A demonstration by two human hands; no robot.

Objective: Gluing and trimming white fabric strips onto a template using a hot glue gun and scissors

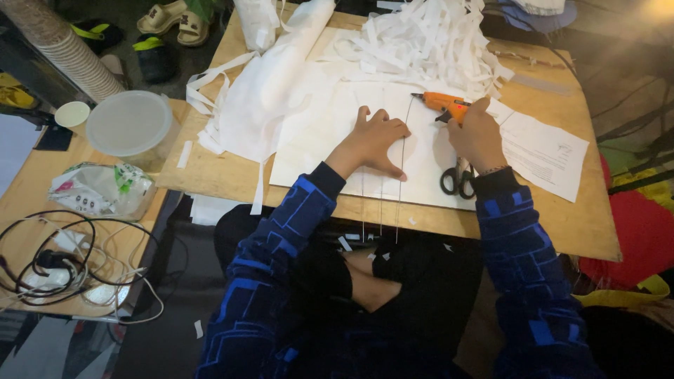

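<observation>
Right hand (479, 133) gripping orange glue gun (442, 104), nozzle pointing left at thin wire (404, 151) on white sheet (316, 140). Left hand (372, 140) pressing flat, fingers spread, just left of wire – risking hot-glue burn. Scissors (458, 179) lying near right wrist; paper strips (428, 38) piling far – could stick.

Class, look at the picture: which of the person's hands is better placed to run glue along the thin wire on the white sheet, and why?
Probably the right hand: it already grips the orange glue gun, nozzle near the thin wire. The left hand lies flat on the white sheet, pinning it.
</observation>
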